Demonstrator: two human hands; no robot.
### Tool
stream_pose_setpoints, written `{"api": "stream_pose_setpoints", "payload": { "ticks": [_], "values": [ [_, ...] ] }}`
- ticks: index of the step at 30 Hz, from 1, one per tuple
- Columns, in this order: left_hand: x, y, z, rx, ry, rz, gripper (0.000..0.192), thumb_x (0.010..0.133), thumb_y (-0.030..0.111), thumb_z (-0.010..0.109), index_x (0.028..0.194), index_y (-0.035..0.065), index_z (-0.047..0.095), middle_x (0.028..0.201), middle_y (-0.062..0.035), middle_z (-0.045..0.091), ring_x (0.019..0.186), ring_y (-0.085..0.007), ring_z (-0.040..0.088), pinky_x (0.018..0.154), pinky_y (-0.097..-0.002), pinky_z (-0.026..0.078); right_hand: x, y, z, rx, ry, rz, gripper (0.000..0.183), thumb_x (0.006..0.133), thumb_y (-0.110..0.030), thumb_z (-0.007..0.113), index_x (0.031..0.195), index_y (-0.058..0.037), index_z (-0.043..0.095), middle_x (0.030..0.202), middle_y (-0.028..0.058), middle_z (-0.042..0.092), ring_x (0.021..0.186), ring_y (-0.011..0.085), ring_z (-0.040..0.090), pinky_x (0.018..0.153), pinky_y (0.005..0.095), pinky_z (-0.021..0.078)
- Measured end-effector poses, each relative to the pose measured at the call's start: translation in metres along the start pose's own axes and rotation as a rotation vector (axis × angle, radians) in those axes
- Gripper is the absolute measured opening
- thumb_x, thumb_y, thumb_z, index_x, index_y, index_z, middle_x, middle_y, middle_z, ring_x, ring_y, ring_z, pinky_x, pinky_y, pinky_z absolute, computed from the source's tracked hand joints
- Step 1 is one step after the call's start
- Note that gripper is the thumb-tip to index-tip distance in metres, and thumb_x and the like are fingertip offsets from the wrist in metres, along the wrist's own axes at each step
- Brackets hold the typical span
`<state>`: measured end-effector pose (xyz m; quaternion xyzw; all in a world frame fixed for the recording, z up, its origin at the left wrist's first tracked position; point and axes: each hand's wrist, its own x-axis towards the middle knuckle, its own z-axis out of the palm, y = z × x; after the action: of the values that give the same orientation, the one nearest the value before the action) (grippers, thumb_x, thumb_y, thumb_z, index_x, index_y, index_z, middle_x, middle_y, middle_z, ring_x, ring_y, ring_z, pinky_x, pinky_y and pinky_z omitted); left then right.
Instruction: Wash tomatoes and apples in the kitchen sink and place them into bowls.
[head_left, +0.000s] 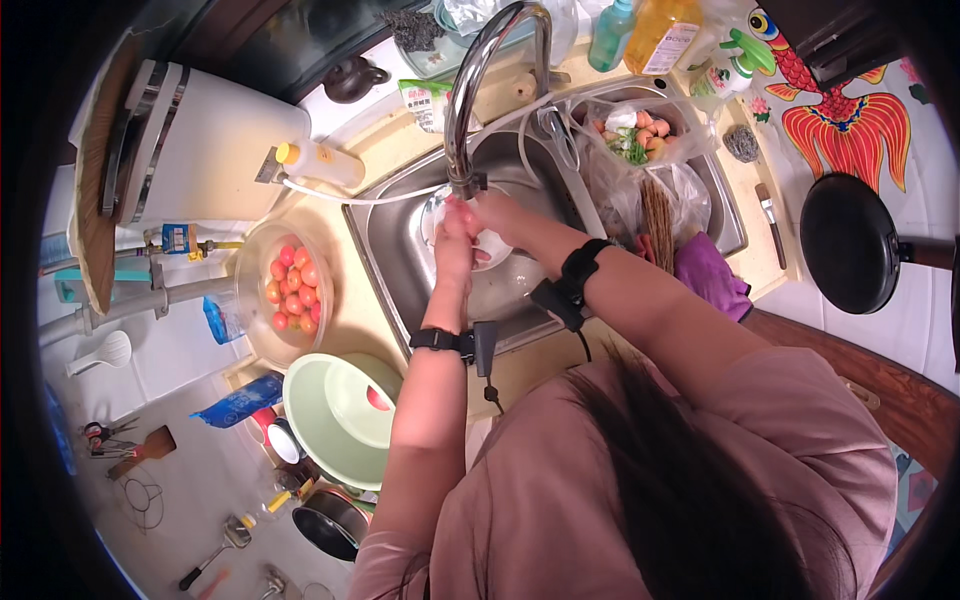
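Observation:
Under the curved chrome faucet (459, 112), my left hand (454, 251) and my right hand (499, 214) meet over the left basin of a steel sink (390, 247). Between them is a small pinkish-red round item (463, 219), partly covered by fingers; it looks like a tomato. A pale round dish (491, 251) lies beneath the hands. Left of the sink, a clear plastic bowl (251, 300) holds several small tomatoes (294, 289). Nearer me, a light green basin (322, 412) has a single red piece (377, 398) inside.
The right sink basin holds clear bags (679, 184) with eggshells and greens. A purple cloth (705, 277) hangs at its front edge. A yellow-capped bottle (326, 163) stands at the left rim. A black frying pan (847, 244) hangs on the right wall.

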<state>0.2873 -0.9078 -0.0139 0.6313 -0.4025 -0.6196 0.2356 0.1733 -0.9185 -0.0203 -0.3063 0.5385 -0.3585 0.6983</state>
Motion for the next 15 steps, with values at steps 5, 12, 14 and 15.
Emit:
{"api": "stream_pose_setpoints", "payload": {
  "ticks": [5, 12, 14, 15],
  "values": [
    [0.008, -0.021, -0.022, -0.264, -0.133, -0.290, 0.060, 0.086, 0.057, 0.014, 0.081, 0.0095, 0.051, 0.056, -0.0013, 0.046, 0.047, -0.0122, 0.050, 0.036, -0.0246, 0.034, 0.012, 0.022, 0.008, 0.099, -0.157, -0.078, 0.045, 0.081, -0.029, 0.057, 0.113, 0.0013, 0.048, 0.105, 0.0145, 0.055, 0.085, 0.0242, 0.058, 0.075, 0.0319, 0.0468],
    [0.008, -0.026, -0.008, -0.119, 0.005, 0.251, 0.046, 0.089, 0.052, 0.026, 0.086, 0.0116, 0.048, 0.055, 0.0015, 0.045, 0.039, -0.0086, 0.041, 0.033, -0.0223, 0.033, 0.024, 0.022, 0.024, -0.091, 0.192, -0.147, 0.064, 0.070, -0.039, 0.066, 0.103, 0.0124, 0.049, 0.086, 0.0195, 0.061, 0.077, 0.0283, 0.059, 0.071, 0.0335, 0.0480],
    [0.000, -0.006, -0.020, -0.415, -0.055, -0.113, 0.045, 0.086, 0.055, 0.031, 0.077, 0.0144, 0.049, 0.047, 0.0036, 0.034, 0.034, -0.0086, 0.032, 0.031, -0.0224, 0.029, -0.003, 0.003, 0.020, -0.026, -0.024, -0.146, 0.048, 0.073, -0.034, 0.066, 0.098, 0.0055, 0.054, 0.083, 0.0143, 0.060, 0.078, 0.0195, 0.058, 0.067, 0.0315, 0.0479],
    [0.003, -0.004, -0.028, -0.496, -0.151, -0.264, 0.045, 0.085, 0.057, 0.032, 0.077, 0.0153, 0.049, 0.046, 0.0038, 0.032, 0.033, -0.0086, 0.031, 0.030, -0.0224, 0.028, 0.006, 0.015, 0.015, 0.076, -0.220, -0.216, 0.030, 0.076, -0.029, 0.066, 0.093, -0.0038, 0.061, 0.076, 0.0081, 0.061, 0.075, 0.0123, 0.057, 0.064, 0.0285, 0.0475]
  ]
}}
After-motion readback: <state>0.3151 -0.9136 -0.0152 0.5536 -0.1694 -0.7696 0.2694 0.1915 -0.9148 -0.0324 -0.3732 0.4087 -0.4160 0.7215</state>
